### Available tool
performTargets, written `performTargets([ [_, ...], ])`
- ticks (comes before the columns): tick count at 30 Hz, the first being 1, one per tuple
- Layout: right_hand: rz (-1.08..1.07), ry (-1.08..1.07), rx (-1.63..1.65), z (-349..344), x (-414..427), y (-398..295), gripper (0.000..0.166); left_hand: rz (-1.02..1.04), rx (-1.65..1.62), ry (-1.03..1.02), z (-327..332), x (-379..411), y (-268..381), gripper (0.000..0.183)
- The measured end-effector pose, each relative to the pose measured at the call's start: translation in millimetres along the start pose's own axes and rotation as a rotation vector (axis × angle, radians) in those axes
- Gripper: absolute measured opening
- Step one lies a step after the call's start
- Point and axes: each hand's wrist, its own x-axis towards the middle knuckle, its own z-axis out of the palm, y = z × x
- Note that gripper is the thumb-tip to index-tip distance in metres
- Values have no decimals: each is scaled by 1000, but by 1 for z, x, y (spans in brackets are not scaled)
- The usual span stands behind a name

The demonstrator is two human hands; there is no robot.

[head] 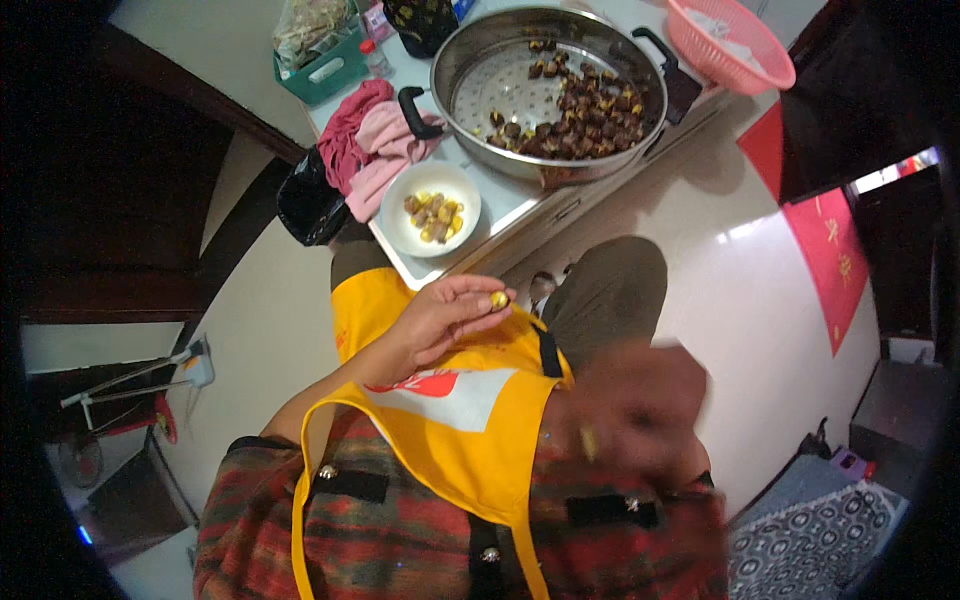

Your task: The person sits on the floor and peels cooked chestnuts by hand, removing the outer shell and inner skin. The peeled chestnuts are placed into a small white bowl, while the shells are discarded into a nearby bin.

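Observation:
Between the thumb and fingertips of my left hand [454, 311] is a chestnut [499, 301], its yellow flesh partly showing. The hand hovers over the lap of a yellow apron [465, 420], just short of the table corner. My right hand [637, 405] is raised close to the chest and badly blurred; a small yellowish spot shows near it, but its grip is unclear. A white bowl [394, 225] at the near table corner contains several peeled chestnuts [435, 217]. Behind it, a steel steamer pan [495, 82] with a perforated bottom has many dark-shelled chestnuts [600, 112] heaped towards its right side.
Pink cloths [379, 142] lie left of the pan, beside a black plastic bag [311, 199] at the table's edge. Farther back are a green basket [319, 82] and a red-capped jar [377, 61]. A pink colander [731, 45] stands beyond the pan's right handle [656, 49].

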Motion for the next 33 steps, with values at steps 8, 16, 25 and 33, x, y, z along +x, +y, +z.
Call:
performTargets([
  [8, -286, -347, 384, 1, 20, -47, 11, 14, -38, -28, 1, -1, 1, 22],
  [16, -268, -334, 461, 5, 26, -36, 13, 1, -40, -7, 1, -1, 3, 23],
  [25, 403, 331, 590, 11, 9, 48, 16, 142, -32, 2, 0, -6, 9, 25],
  [33, 541, 376, 858, 26, -27, 112, 19, 217, 148, 34, 1, -6, 4, 32],
])
